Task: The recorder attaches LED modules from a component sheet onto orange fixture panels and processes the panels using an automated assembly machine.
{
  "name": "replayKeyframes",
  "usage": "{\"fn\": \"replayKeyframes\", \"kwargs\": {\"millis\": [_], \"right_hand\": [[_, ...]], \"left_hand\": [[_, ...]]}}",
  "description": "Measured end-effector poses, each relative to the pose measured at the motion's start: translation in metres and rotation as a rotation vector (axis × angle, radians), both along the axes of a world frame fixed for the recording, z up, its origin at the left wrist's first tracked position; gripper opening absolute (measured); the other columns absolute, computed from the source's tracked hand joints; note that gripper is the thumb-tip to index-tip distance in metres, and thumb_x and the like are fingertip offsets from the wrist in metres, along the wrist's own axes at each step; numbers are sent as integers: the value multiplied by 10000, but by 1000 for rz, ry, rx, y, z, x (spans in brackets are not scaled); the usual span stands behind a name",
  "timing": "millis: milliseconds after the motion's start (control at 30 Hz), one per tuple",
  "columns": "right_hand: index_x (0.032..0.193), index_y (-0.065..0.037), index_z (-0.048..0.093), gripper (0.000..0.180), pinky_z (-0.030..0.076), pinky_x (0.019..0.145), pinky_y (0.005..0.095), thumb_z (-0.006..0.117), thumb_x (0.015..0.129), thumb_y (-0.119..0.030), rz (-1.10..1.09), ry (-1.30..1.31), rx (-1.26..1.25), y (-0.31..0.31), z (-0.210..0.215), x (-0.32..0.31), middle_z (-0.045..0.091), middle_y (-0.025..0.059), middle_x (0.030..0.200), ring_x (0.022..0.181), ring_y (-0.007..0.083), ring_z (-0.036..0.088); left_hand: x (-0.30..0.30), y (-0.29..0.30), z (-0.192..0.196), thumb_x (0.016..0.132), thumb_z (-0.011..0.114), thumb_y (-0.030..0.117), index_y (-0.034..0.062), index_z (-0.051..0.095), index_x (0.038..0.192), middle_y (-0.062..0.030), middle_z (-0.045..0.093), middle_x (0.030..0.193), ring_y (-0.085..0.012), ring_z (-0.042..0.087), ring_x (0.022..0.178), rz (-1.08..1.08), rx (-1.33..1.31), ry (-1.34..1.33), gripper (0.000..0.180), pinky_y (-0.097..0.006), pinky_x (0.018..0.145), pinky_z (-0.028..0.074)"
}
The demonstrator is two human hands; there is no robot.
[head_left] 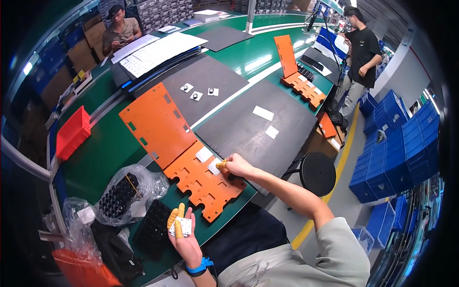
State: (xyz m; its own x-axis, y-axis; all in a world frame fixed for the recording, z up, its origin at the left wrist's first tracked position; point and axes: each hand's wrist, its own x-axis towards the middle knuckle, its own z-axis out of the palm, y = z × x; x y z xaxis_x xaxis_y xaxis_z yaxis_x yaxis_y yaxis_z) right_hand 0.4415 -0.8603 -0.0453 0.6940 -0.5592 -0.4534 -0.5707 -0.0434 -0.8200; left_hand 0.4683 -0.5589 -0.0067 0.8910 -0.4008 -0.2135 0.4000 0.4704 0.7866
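While the left hand point(186, 243) grips a small stack of white square plates point(183, 227), the right hand point(237, 166) sets yellow-covered fingertips point(222, 165) on another white plate point(213, 168) in the orange fixture point(178, 173); pinching or pressing, can't tell!

The left hand point(185, 241) is held palm up at lower left of centre, fingers slightly bent; near mid-frame the right hand point(237, 166) is angled leftward, fingers curled, its forearm point(284, 189) extended from the right.

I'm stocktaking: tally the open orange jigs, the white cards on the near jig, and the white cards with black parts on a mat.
Open orange jigs: 2
Cards on near jig: 2
Cards with black parts: 3
Total: 7
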Motion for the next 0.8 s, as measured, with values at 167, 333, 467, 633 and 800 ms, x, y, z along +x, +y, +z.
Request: {"fn": "replayKeyframes", "kwargs": {"millis": [167, 333, 467, 633, 800], "right_hand": [[807, 43, 691, 249, 505, 596, 358, 606, 874, -180, -19, -26, 142, -7, 3, 4, 685, 122, 744, 628, 185, 633], [789, 35, 674, 269, 400, 449, 347, 658, 818, -232, 71, 126, 3, -12, 10, 14, 581, 82, 655, 502, 173, 504], [861, 42, 678, 221, 415, 470, 294, 648, 838, -176, 228, 173, -50, -29, 14, 19, 566, 48, 675, 556, 148, 519], [848, 13, 712, 215, 433, 479, 291, 695, 845, -201, 364, 163, -53, -47, 15, 21, 564, 24, 656, 541, 142, 517], [929, 19, 735, 270, 486, 533, 311, 727, 844, -236, 490, 146, -128, -50, 16, 31, 603, 54, 719, 598, 178, 568]], "left_hand": [[2, -6, 1, 1071, 428, 199, 15, 475, 1397, -203, 525, 1432, -390, 575, 1257, -20, -18, -3, 377, -475, 1093, 461], [3, -15, 3, 1070, 427, 192, 13, 479, 1382, -212, 544, 1404, -362, 591, 1234, -54, -73, 0, 363, -482, 1100, 455], [2, -19, 6, 1070, 428, 240, 23, 506, 1340, -190, 618, 1247, -310, 652, 1084, -97, -110, 66, 355, -434, 953, 570], [1, -24, -6, 1063, 422, 379, 82, 594, 1077, -28, 559, 859, -143, 520, 664, -208, -83, 136, 344, -258, 523, 382], [3, -24, 3, 1047, 451, 370, 84, 594, 1120, -24, 521, 868, -144, 461, 680, -334, -237, 191, 327, -262, 552, 357]]}}
